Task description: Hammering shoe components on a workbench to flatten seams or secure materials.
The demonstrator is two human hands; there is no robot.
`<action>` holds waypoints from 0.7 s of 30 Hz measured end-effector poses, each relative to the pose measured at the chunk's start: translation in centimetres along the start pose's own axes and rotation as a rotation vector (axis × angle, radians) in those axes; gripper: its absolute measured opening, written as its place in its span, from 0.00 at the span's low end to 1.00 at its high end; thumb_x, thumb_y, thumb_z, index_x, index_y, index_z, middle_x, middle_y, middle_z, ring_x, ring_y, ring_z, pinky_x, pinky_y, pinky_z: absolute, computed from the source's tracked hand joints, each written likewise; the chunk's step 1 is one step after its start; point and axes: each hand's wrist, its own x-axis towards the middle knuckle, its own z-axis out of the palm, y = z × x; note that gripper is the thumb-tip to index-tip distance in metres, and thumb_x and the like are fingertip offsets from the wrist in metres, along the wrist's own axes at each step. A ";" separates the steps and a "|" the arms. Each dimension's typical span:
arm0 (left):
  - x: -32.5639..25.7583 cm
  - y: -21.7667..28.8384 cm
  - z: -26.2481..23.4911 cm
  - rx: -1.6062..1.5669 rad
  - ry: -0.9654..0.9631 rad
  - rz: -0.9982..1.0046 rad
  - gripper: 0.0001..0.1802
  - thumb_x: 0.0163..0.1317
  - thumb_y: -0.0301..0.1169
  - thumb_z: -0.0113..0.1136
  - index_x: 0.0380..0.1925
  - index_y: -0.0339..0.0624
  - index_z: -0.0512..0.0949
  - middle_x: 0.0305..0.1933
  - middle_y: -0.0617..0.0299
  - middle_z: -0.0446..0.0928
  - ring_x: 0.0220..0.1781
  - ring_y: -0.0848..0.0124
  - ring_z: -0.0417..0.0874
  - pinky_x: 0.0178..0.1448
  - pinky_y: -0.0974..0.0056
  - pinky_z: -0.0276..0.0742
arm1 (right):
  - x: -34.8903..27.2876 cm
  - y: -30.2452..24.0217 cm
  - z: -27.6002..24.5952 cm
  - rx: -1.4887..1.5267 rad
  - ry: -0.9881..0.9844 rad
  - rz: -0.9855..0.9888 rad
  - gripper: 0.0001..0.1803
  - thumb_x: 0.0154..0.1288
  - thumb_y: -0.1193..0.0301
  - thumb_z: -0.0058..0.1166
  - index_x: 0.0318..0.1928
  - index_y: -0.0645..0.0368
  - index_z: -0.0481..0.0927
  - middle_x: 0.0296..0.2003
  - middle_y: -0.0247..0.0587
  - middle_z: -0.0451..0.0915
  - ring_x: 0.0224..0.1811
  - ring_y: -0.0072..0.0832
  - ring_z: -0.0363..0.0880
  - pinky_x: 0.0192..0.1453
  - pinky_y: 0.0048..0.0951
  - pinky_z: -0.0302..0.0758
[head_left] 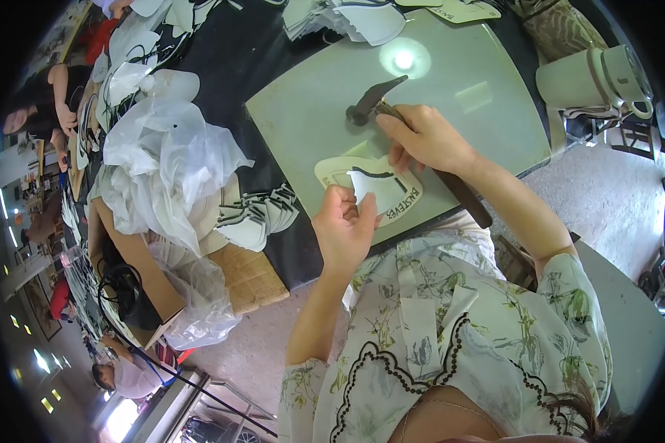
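Note:
My right hand is wrapped round a hammer. Its dark metal head points up and away over a pale green board, while the wooden handle runs back beneath my wrist. With bent fingers and thumb, my left hand pinches the lower left of a white fabric piece that has a black strip along its upper edge. That piece lies over a cream card template with dark lettering. My right fingertips hang close to the template's upper right edge; whether they touch it I cannot tell.
The smooth board lies on a black table. To the left are crumpled clear plastic, a stack of black-edged white pieces and a cardboard box. A lidded cup stands at the right; more white pieces lie at the back.

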 end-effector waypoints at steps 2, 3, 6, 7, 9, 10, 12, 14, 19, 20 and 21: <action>0.1 0.1 -0.1 0.073 -0.001 0.004 0.11 0.64 0.20 0.60 0.31 0.35 0.66 0.24 0.62 0.77 0.24 0.84 0.77 0.29 0.71 0.84 | -1.2 -0.6 -0.3 -0.003 -0.021 -0.020 0.21 0.76 0.60 0.44 0.35 0.67 0.76 0.23 0.40 0.83 0.22 0.24 0.84 0.22 0.24 0.76; 0.2 0.1 -0.1 0.073 0.008 0.001 0.11 0.64 0.20 0.60 0.31 0.35 0.66 0.24 0.62 0.77 0.24 0.84 0.77 0.29 0.71 0.84 | -1.7 -0.8 -0.3 -0.005 -0.045 -0.040 0.19 0.77 0.61 0.44 0.38 0.67 0.76 0.23 0.39 0.82 0.22 0.24 0.83 0.22 0.23 0.75; -0.1 0.0 0.0 0.104 0.017 0.045 0.10 0.64 0.20 0.61 0.31 0.34 0.67 0.23 0.63 0.76 0.23 0.84 0.76 0.30 0.71 0.84 | -3.6 -0.4 1.0 0.053 -0.086 -0.152 0.17 0.76 0.65 0.46 0.38 0.69 0.75 0.24 0.41 0.83 0.23 0.26 0.84 0.26 0.25 0.77; -0.3 -0.3 -0.1 0.088 0.036 0.039 0.11 0.63 0.23 0.62 0.31 0.35 0.67 0.21 0.63 0.77 0.22 0.83 0.78 0.27 0.73 0.77 | -3.5 0.2 1.5 0.054 -0.094 -0.151 0.17 0.76 0.65 0.46 0.38 0.69 0.75 0.24 0.41 0.83 0.23 0.26 0.84 0.26 0.25 0.77; 0.1 0.2 0.0 0.065 0.045 0.043 0.12 0.63 0.26 0.64 0.31 0.36 0.68 0.18 0.63 0.77 0.21 0.82 0.80 0.24 0.75 0.70 | -2.9 1.5 2.1 -0.046 -0.042 -0.200 0.17 0.75 0.65 0.47 0.34 0.69 0.75 0.21 0.44 0.82 0.19 0.30 0.83 0.26 0.31 0.78; 0.2 0.8 -0.2 0.236 0.029 0.124 0.12 0.63 0.27 0.65 0.30 0.35 0.69 0.18 0.64 0.77 0.20 0.82 0.77 0.24 0.74 0.69 | -2.8 1.6 2.0 -0.049 -0.039 -0.201 0.17 0.75 0.65 0.47 0.34 0.69 0.75 0.21 0.44 0.82 0.19 0.30 0.83 0.26 0.31 0.78; 0.5 1.4 -1.3 0.406 0.012 0.198 0.13 0.62 0.29 0.66 0.30 0.35 0.70 0.17 0.65 0.76 0.19 0.83 0.74 0.24 0.73 0.67 | -2.7 1.9 2.0 -0.177 -0.027 -0.259 0.16 0.74 0.66 0.48 0.33 0.68 0.74 0.20 0.44 0.82 0.19 0.31 0.83 0.27 0.31 0.78; 1.1 1.6 -3.1 0.260 -0.108 -0.058 0.14 0.60 0.30 0.67 0.25 0.35 0.73 0.15 0.66 0.74 0.18 0.82 0.67 0.23 0.72 0.64 | -2.8 1.5 2.1 -0.156 -0.022 -0.235 0.16 0.74 0.66 0.48 0.33 0.67 0.74 0.19 0.43 0.82 0.19 0.32 0.83 0.28 0.32 0.78; 1.0 0.6 -4.1 0.282 -0.198 -0.106 0.15 0.58 0.30 0.68 0.20 0.34 0.74 0.14 0.63 0.72 0.17 0.80 0.65 0.24 0.70 0.63 | -2.7 1.5 2.4 -0.222 -0.022 -0.247 0.16 0.74 0.65 0.48 0.33 0.66 0.74 0.18 0.42 0.81 0.19 0.33 0.83 0.28 0.32 0.78; 1.1 0.7 -4.1 0.333 -0.213 -0.116 0.15 0.57 0.30 0.69 0.21 0.34 0.74 0.14 0.63 0.73 0.17 0.79 0.67 0.24 0.69 0.64 | -2.7 1.4 2.4 -0.222 -0.016 -0.243 0.16 0.74 0.64 0.48 0.33 0.66 0.74 0.18 0.42 0.81 0.18 0.33 0.82 0.28 0.33 0.78; 1.1 0.9 -4.1 0.383 -0.228 -0.125 0.14 0.56 0.31 0.69 0.21 0.34 0.74 0.14 0.62 0.74 0.16 0.77 0.69 0.24 0.68 0.65 | -2.7 1.4 2.4 -0.222 -0.010 -0.240 0.16 0.74 0.64 0.49 0.33 0.66 0.74 0.18 0.41 0.80 0.18 0.33 0.82 0.27 0.33 0.78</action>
